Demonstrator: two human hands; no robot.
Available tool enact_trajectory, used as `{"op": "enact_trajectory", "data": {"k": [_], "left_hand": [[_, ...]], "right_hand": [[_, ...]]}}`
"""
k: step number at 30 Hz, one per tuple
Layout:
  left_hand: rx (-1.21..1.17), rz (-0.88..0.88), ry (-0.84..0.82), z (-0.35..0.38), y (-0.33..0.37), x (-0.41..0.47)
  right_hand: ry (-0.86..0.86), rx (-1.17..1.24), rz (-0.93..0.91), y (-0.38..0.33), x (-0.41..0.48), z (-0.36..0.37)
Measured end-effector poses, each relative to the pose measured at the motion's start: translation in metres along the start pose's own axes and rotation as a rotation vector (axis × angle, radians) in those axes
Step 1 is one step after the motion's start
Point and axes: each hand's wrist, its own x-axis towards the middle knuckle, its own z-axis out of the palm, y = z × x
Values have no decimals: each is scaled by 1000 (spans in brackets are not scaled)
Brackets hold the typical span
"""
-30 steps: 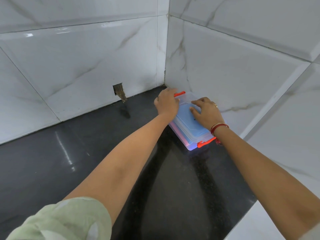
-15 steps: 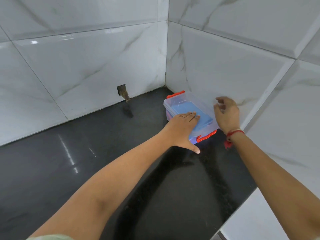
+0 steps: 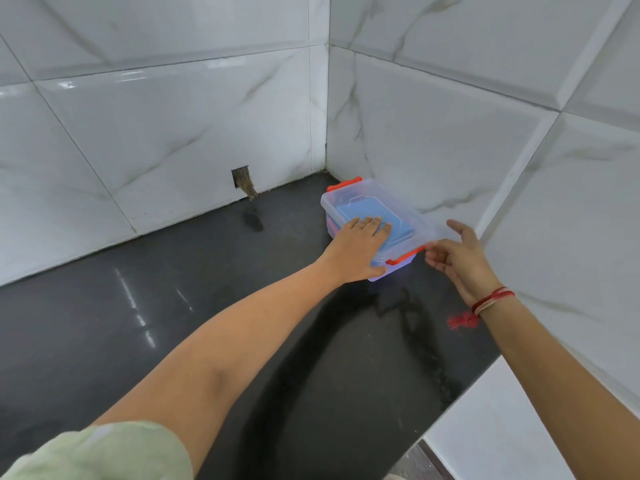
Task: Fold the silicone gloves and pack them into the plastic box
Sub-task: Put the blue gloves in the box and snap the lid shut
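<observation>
A clear plastic box (image 3: 346,199) with its lid on and orange clips at both ends sits on the black counter, in the corner by the right wall. Folded blue silicone gloves (image 3: 360,209) show through the lid, and something pink shows low in the box's side. My left hand (image 3: 360,251) lies flat on the near half of the lid, thumb down over the front corner. My right hand (image 3: 457,258) hovers by the near orange clip (image 3: 403,258), fingers spread and curled, holding nothing.
White marble-look tiled walls close in at the back and right. A small hole (image 3: 242,180) breaks the back wall just above the glossy black counter (image 3: 173,306). The counter's edge runs diagonally at lower right, with a white surface (image 3: 485,427) beyond it.
My left hand came off the box's far end and settled flat on the near part of the lid. My right hand lifted off the lid and dropped beside the near clip.
</observation>
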Motion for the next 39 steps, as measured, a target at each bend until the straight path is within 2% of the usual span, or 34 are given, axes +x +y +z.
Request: {"op": "enact_trajectory", "data": {"k": [2, 7, 12, 15, 19, 25, 28, 33, 35, 37, 39], "left_hand": [[11, -16, 7, 1, 1, -1], [4, -57, 69, 4, 8, 0], [-16, -90, 109, 7, 11, 1], [-52, -103, 142, 8, 13, 1], [-77, -120, 157, 8, 14, 1], [-88, -103, 172, 9, 14, 0], [-89, -113, 169, 8, 14, 0], [-132, -135, 124, 4, 16, -2], [-256, -122, 98, 2, 13, -9], [-473, -165, 178, 2, 8, -19], [-717, -368, 292, 1, 1, -26]], "right_hand": [[-83, -177, -152, -9, -3, 1], [-297, -1052, -531, -18, -1, 2], [-368, -1471, -696, -30, 10, -2], [-464, -1493, -637, -44, 16, 0], [-509, -1545, -560, -53, 22, 6], [-506, -1497, -628, -59, 27, 6], [-545, -1512, -596, -65, 30, 8], [-508, -1430, -495, -62, 26, 7], [-516, -1379, -402, -63, 22, 6], [-471, -1248, -428, -63, 18, 12], [-376, -1132, -536, -56, 11, 26]]}}
